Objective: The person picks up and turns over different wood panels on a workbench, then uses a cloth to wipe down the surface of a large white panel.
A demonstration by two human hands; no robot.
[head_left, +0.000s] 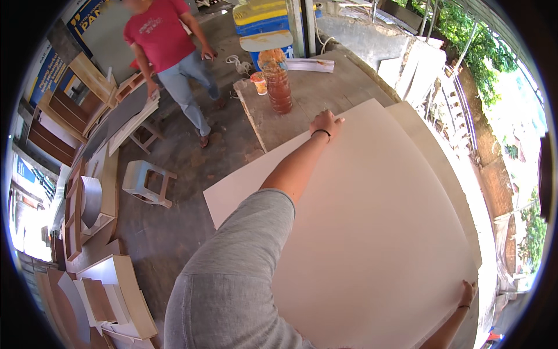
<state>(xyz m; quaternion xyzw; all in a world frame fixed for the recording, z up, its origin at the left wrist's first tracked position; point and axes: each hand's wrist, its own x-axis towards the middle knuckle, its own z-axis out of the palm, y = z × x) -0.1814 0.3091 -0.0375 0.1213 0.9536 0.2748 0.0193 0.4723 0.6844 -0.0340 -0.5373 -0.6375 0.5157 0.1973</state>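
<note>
A large off-white sheet [360, 227] lies slantwise over a workbench [308, 125], its left corner jutting past the bench. My left hand [326, 124], with a dark band at the wrist, is closed on the sheet's far edge, fingers curled there. Down at the lower right, my right hand [468, 292] grips the sheet's right edge; part of its fingers is hidden. Along the right side a beige board or bench surface [433, 154] shows from under the sheet. Beyond my left hand stand a big plastic bottle of reddish-brown contents [278, 87] and a small orange-and-white cup [258, 83].
A person in a red shirt [160, 35] stands at the far left beside stacked boards [131, 119]. A pale plastic stool [148, 181] is on the floor left of the bench. Wooden cabinet parts [116, 296] line the left side. A blue-and-yellow box [261, 26] stands at the back.
</note>
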